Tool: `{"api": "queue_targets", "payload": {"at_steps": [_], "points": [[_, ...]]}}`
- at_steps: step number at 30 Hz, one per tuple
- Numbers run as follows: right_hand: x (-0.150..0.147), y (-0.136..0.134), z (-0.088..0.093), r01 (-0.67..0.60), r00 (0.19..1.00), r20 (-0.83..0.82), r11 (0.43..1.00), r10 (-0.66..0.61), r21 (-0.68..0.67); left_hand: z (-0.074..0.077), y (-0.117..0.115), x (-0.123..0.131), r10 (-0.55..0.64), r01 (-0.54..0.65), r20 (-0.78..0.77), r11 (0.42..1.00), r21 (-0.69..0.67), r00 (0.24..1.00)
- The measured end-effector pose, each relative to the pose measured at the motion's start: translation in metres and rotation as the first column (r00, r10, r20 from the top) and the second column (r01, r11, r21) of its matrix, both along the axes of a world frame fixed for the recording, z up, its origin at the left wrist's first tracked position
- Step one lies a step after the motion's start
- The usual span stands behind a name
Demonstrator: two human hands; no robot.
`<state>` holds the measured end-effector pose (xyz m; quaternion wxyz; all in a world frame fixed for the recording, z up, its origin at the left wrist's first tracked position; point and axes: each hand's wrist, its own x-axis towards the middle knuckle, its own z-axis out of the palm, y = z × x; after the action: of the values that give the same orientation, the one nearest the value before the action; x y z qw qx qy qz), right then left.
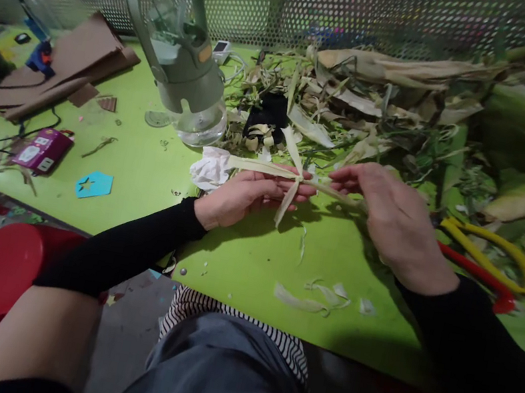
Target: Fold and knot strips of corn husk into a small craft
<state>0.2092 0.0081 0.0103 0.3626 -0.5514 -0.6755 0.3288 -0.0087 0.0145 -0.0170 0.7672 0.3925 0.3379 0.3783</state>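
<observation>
In my left hand I have a loose hold on a knotted husk strip: palm up, fingers stretched out beneath it, thumb laid close alongside. My right hand is half curled over the strip's stalk end, but the thumb is hidden and I cannot tell whether it pinches. The knot sits between my hands, above the green table, with short tails sticking out toward and away from me. A crumpled white tissue crowds my left wrist, and just behind it stands a bottle with a tall loop handle, blocking my reach on that side. Straight ahead the husk pile fills the back of the table, a black item partly buried in its near edge. Beside my right wrist lies a tool with yellow and red handles; pale scraps lie nearer me. Farther left I have a blue paper piece, a purple box and folded cardboard.
</observation>
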Motion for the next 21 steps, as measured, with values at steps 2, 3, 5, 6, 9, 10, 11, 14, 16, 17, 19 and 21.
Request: {"api": "queue_targets", "payload": {"at_steps": [2, 3, 5, 6, 9, 10, 11, 14, 16, 17, 19, 21], "points": [[0.000, 0.000, -0.002, -0.015, 0.994, 0.109, 0.991, 0.000, 0.134, -0.001, -0.002, -0.001, -0.040, 0.039, 0.019, 0.997, 0.062, 0.999], [0.000, 0.000, -0.003, -0.027, 0.987, 0.163, 0.975, -0.009, 0.219, 0.000, -0.004, -0.002, -0.057, 0.055, 0.022, 0.993, 0.107, 0.998], [-0.001, -0.004, -0.002, -0.057, 0.967, 0.251, 0.917, -0.048, 0.394, 0.002, -0.008, -0.003, -0.083, 0.078, 0.011, 0.975, 0.209, 0.997], [-0.002, -0.006, -0.002, -0.083, 0.957, 0.283, 0.884, -0.058, 0.461, 0.004, -0.010, -0.004, -0.086, 0.086, -0.010, 0.964, 0.253, 0.996], [-0.009, -0.015, 0.000, -0.251, 0.921, 0.385, 0.844, 0.059, 0.473, 0.009, -0.014, -0.004, -0.062, 0.097, -0.114, 0.939, 0.329, 0.992], [-0.011, -0.017, 0.000, -0.314, 0.900, 0.422, 0.834, 0.108, 0.454, 0.010, -0.015, -0.003, -0.049, 0.095, -0.143, 0.937, 0.337, 0.989], [-0.014, -0.019, 0.000, -0.364, 0.878, 0.454, 0.826, 0.151, 0.430, 0.010, -0.015, -0.002, -0.037, 0.089, -0.157, 0.937, 0.338, 0.987], [-0.017, -0.021, -0.001, -0.436, 0.837, 0.502, 0.821, 0.219, 0.369, 0.005, -0.012, 0.001, -0.032, 0.063, -0.109, 0.953, 0.295, 0.994], [-0.017, -0.019, -0.002, -0.467, 0.820, 0.518, 0.809, 0.244, 0.358, 0.001, -0.009, 0.002, -0.032, 0.045, -0.060, 0.973, 0.228, 0.998], [-0.016, -0.017, -0.002, -0.486, 0.812, 0.528, 0.791, 0.250, 0.373, 0.000, -0.007, 0.003, -0.026, 0.034, -0.043, 0.981, 0.192, 0.999], [-0.014, -0.014, -0.003, -0.516, 0.799, 0.545, 0.754, 0.254, 0.406, -0.002, -0.004, 0.003, 0.005, -0.001, -0.033, 0.991, 0.133, 0.999], [-0.013, -0.012, -0.003, -0.505, 0.812, 0.524, 0.759, 0.257, 0.410, -0.001, -0.001, 0.002, 0.054, -0.050, -0.039, 0.994, 0.100, 0.998]]}}
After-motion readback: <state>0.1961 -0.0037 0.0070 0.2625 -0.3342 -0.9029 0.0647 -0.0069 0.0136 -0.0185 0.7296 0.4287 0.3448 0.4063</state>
